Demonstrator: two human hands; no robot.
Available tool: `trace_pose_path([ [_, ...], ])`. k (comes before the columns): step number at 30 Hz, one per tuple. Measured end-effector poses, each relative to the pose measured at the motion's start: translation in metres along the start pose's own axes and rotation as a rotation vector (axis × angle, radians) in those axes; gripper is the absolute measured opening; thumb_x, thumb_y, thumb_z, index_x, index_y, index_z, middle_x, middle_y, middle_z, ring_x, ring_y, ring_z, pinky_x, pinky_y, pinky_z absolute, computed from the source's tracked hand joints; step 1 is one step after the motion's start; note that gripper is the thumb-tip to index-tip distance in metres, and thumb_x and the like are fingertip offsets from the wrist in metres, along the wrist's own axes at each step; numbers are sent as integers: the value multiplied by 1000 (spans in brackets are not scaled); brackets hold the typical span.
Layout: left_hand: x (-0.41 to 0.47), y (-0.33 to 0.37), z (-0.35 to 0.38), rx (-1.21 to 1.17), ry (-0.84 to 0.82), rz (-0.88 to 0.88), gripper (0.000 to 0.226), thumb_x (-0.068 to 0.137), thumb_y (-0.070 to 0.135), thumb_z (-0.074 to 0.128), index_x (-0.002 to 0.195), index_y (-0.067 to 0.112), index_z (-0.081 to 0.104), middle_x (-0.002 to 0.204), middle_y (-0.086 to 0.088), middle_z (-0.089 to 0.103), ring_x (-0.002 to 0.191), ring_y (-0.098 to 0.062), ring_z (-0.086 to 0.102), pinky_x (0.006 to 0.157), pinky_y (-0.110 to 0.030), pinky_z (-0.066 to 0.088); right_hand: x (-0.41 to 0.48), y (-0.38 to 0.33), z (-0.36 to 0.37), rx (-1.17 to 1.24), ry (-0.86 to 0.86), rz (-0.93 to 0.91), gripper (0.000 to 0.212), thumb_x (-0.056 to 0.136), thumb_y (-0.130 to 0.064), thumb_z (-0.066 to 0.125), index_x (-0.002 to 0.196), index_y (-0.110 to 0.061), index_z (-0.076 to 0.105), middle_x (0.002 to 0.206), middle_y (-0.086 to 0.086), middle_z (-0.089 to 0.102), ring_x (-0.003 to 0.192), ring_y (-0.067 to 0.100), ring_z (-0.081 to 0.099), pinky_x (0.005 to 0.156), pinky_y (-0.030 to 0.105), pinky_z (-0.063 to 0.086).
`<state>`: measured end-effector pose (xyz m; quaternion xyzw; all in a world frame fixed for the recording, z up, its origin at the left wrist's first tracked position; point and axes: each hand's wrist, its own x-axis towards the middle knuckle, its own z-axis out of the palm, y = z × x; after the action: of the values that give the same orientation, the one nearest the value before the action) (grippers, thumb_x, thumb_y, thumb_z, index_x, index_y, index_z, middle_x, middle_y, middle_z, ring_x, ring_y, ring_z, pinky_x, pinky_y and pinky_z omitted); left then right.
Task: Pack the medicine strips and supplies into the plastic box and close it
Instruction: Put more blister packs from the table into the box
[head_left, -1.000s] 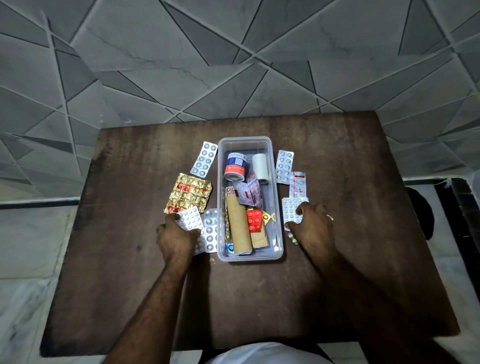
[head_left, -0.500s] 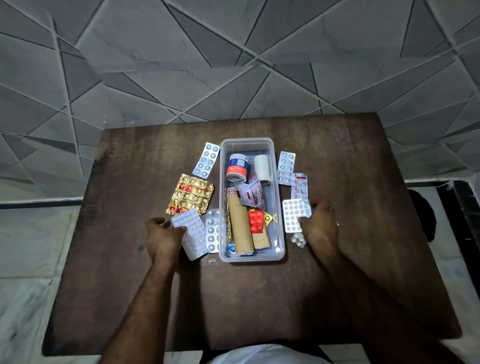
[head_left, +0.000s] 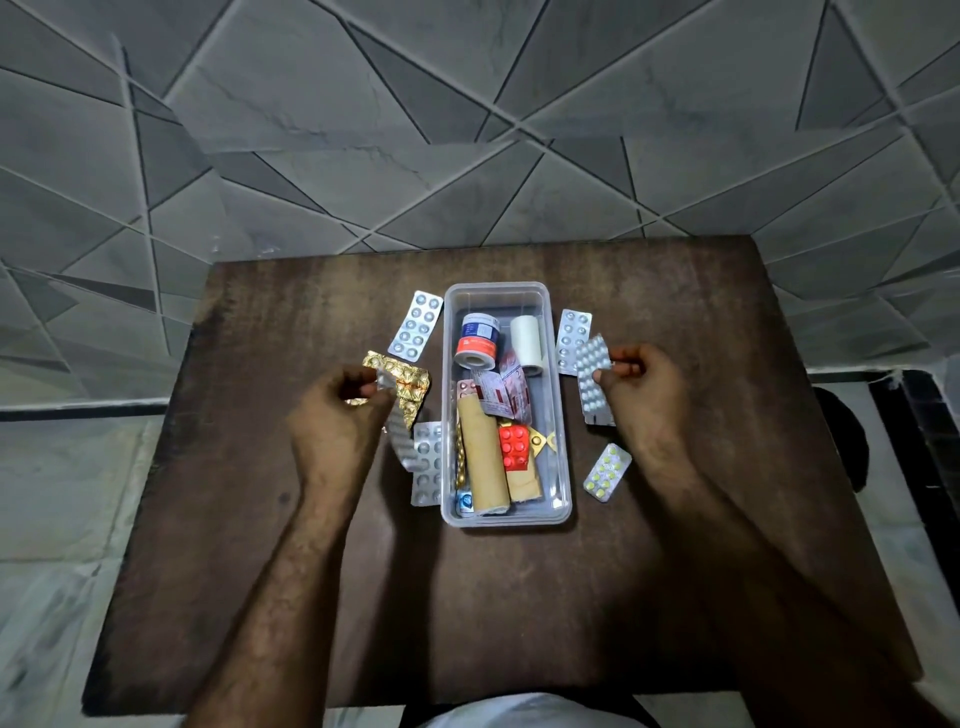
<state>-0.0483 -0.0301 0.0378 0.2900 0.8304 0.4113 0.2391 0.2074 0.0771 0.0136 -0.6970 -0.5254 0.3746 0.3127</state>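
An open clear plastic box (head_left: 563, 467) stands mid-table, holding a tape roll, a white roll, brown bandage rolls, a red strip and other strips. My left hand (head_left: 337, 415) is raised left of the box, pinching a silver pill strip (head_left: 400, 431) that hangs down in front of a gold foil strip (head_left: 410, 384). My right hand (head_left: 644, 395) is raised right of the box, gripping a white-pill strip (head_left: 592, 379) held upright. On the table lie a silver strip (head_left: 415, 326) at the box's far left, another (head_left: 571, 340) at its far right, one (head_left: 427, 467) against its left wall, and a yellow-pill strip (head_left: 607, 472) at the right.
The dark wooden table (head_left: 311, 597) stands against a grey tiled wall (head_left: 467, 130). Pale floor shows on both sides, and a dark object (head_left: 841, 431) sits beyond the table's right edge. No lid is visible.
Both hands have lifted off the table, each taking a strip up with it. The yellow-pill strip that my right hand covered now lies exposed.
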Motion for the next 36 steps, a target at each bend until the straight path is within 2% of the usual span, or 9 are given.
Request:
trace_pose_path([
  [3,-9,24,10,7,-27,72,17,76,22,76,93,19,74,76,9,70,73,-9,68,76,-26,54,-7,-17,6,-60,2,-178,21,79,-15,71,98,-22,67,88,-4,69,81,15,67,77,37,57],
  [5,-14,34,19,19,-70,111,19,76,16,76,94,21,74,75,9,68,73,-9,66,76,-21,50,-14,-24,13,-140,-18,-265,22,79,-14,70,100,-19,69,90,1,69,82,17,65,79,35,55],
  [8,-20,40,37,58,-133,138,22,74,11,74,96,17,74,77,7,68,74,-11,64,75,-21,47,-27,-32,24,-244,-68,-358,23,81,-11,67,103,-15,69,93,5,65,81,16,61,77,25,49],
  [10,-21,42,50,104,-148,157,25,74,13,72,99,15,73,84,3,72,78,-14,66,74,-21,46,-33,-32,32,-280,-124,-396,24,83,-11,65,107,-13,68,97,7,64,85,18,61,78,25,47],
  [17,-18,45,84,281,-192,221,27,78,8,64,105,13,68,103,-10,69,92,-27,66,73,-24,42,-32,-25,53,-470,-199,-521,28,85,-9,57,112,-6,63,102,18,60,94,36,60,81,40,50],
  [20,-13,41,94,322,-215,223,30,79,8,66,109,9,67,106,-13,67,94,-29,65,72,-25,41,-30,-24,57,-526,-235,-527,28,88,-11,56,114,-4,63,102,21,59,95,39,60,80,39,49],
  [24,-7,35,100,307,-239,145,34,80,20,71,113,11,67,107,-13,69,95,-27,66,74,-22,38,-29,-23,58,-517,-320,-480,30,92,-22,55,116,-6,62,108,17,61,101,33,60,87,39,50],
  [29,-3,25,99,272,-264,77,31,81,32,73,107,15,70,107,-9,72,97,-25,67,75,-22,40,-31,-20,56,-500,-381,-473,26,91,-24,56,113,-11,64,109,12,65,99,27,62,88,38,51],
  [36,-6,20,95,234,-300,115,25,83,20,71,105,10,72,103,-11,75,96,-27,68,76,-21,41,-28,-17,58,-500,-379,-491,28,92,-21,55,116,-12,65,111,13,65,102,27,62,92,35,47],
])
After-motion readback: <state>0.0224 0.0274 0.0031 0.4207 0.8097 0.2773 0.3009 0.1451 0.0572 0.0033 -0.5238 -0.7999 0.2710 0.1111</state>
